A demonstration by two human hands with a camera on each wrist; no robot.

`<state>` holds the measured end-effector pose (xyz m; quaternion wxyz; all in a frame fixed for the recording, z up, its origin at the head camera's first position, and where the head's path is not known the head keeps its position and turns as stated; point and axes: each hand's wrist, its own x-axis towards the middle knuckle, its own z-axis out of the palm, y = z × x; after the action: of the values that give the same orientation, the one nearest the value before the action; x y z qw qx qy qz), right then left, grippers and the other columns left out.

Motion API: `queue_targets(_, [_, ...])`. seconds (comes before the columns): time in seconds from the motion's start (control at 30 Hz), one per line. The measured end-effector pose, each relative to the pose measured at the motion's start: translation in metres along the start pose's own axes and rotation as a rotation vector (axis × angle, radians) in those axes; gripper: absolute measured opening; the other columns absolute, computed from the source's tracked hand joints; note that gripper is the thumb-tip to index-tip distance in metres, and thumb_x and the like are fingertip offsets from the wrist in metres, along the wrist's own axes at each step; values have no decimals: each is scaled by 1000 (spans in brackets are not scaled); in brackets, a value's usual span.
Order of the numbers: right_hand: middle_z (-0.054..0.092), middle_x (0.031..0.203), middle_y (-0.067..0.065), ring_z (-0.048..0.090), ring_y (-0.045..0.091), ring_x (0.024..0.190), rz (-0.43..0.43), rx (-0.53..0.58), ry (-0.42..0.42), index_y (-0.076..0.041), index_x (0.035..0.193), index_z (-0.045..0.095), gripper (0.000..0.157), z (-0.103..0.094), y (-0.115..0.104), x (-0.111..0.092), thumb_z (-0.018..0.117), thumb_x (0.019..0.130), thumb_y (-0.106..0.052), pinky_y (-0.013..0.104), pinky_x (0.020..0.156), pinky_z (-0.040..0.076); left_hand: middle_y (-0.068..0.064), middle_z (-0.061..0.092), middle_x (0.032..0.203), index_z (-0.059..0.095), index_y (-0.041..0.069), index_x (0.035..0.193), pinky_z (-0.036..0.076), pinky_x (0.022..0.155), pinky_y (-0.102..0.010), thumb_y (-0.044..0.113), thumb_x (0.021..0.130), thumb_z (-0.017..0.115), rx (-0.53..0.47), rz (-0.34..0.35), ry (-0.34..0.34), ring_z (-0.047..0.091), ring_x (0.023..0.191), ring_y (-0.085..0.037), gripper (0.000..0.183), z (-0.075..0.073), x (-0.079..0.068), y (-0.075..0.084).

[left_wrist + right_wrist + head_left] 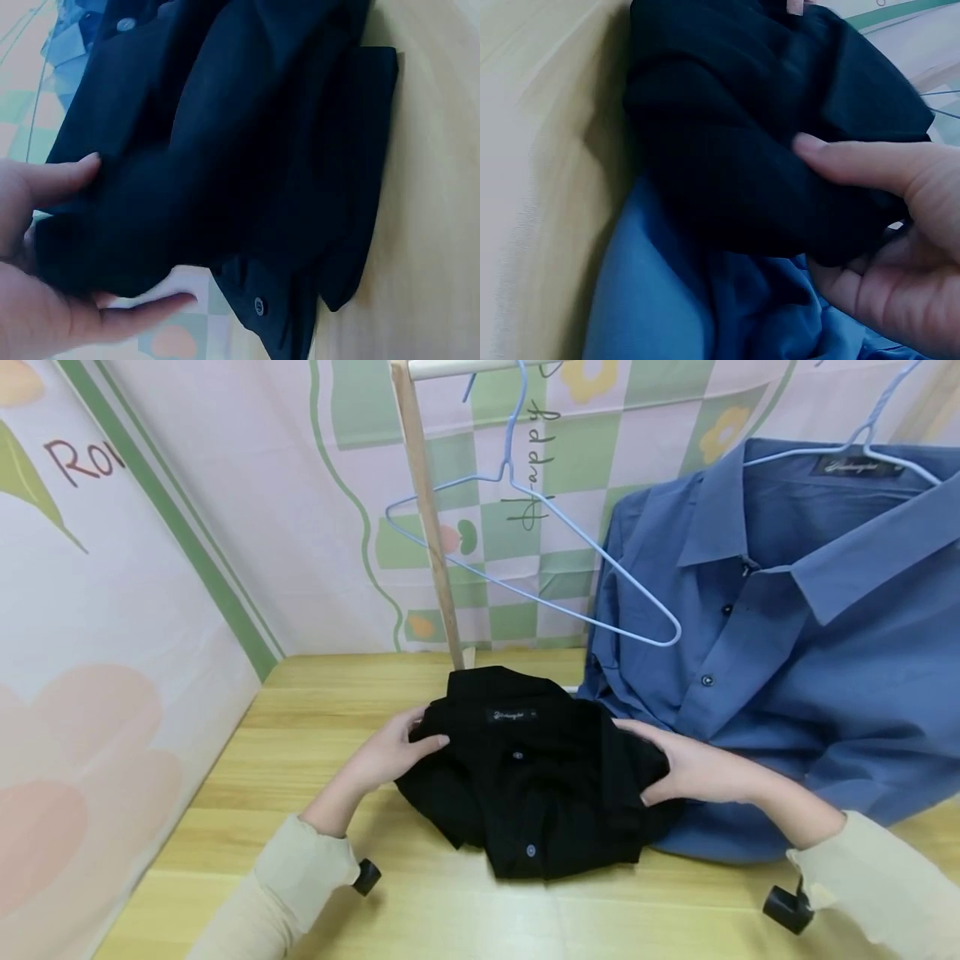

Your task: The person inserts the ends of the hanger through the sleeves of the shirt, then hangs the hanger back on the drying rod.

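A black button-up shirt [555, 785] lies bunched in the middle of the wooden table, its collar toward the back and its neck label showing. At its left shoulder my left hand [388, 748] grips the cloth, thumb on top and fingers mostly behind it. My right hand [693, 766] holds the right side in the same way. In the left wrist view a fold of the black shirt [225, 157] passes between thumb and fingers. The right wrist view has the thumb [862, 161] across the black cloth, with the fingers partly hidden beneath.
A blue shirt [862, 693] hangs on a hanger at the right, its lower part on the table [315, 693]. Behind the black shirt a bare light-blue hanger [592, 547] hangs from a rack with a wooden post [431, 518]. Patterned cloth [360, 443] covers the back.
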<state>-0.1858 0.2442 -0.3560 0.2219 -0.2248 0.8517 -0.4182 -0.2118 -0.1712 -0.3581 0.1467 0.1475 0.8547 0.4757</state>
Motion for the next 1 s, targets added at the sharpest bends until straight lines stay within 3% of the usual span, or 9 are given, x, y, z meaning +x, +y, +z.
queue_targets(0.13, [56,132,25,58,9,81,-48,-52,88,14,148,37,74,-5,-4,1,76,88,-6,26,75,50,-22,27,164,26,0,160,27,117,-58,25,107,58,-102,12,62,22,150,-42,67,-4,-2,-2])
queue_targets(0.23, [66,118,17,62,6,90,-84,-51,145,13,141,48,59,-9,-7,0,75,90,-3,25,77,52,-20,46,152,39,5,155,41,110,-53,22,108,56,-170,87,91,44,139,-37,53,-6,-2,-3])
queue_targets(0.33, [69,114,13,65,9,92,-98,-32,200,9,138,54,51,-12,-11,-1,74,92,-3,25,76,53,-17,63,127,49,5,145,54,92,-40,18,108,56,-243,162,126,65,110,-27,40,-8,-1,-6])
queue_targets(0.43, [70,113,14,67,8,91,-99,-53,276,7,136,58,47,-16,-16,-3,74,93,-4,22,76,54,-15,65,115,50,2,143,57,80,-31,14,108,55,-331,202,163,68,93,-19,38,-11,-1,-7])
queue_targets(0.57, [72,111,2,66,0,93,-106,-71,383,4,130,63,40,-25,-22,-6,75,93,-4,18,76,54,-13,62,118,48,-2,145,56,82,-28,12,108,53,-437,242,174,66,97,-16,39,-16,0,-6])
queue_targets(0.67, [72,113,1,63,-7,98,-94,-74,423,5,128,65,37,-30,-21,-7,75,93,-4,15,77,53,-11,62,120,49,-3,143,56,83,-29,11,108,52,-478,261,140,66,100,-18,38,-21,-1,-7])
queue_targets(0.77, [70,117,14,59,-12,101,-85,-107,426,4,126,67,34,-28,-13,-4,74,94,-4,13,79,51,-15,60,133,47,-2,146,53,96,-38,13,108,52,-434,233,47,63,115,-26,41,-24,-3,-10])
queue_targets(0.9, [71,114,18,64,-3,100,-111,-142,378,4,120,70,27,-16,3,2,74,93,-1,13,80,50,-19,37,159,36,-1,156,29,117,-54,23,107,56,-248,111,-83,32,147,-36,58,-24,-2,-21])
queue_targets(1.0, [72,115,15,67,13,106,-98,-206,342,1,119,70,26,-7,9,5,74,94,-4,17,82,51,-19,32,162,37,-1,156,21,119,-56,23,106,60,-155,71,-154,22,151,-37,60,-22,0,-28])
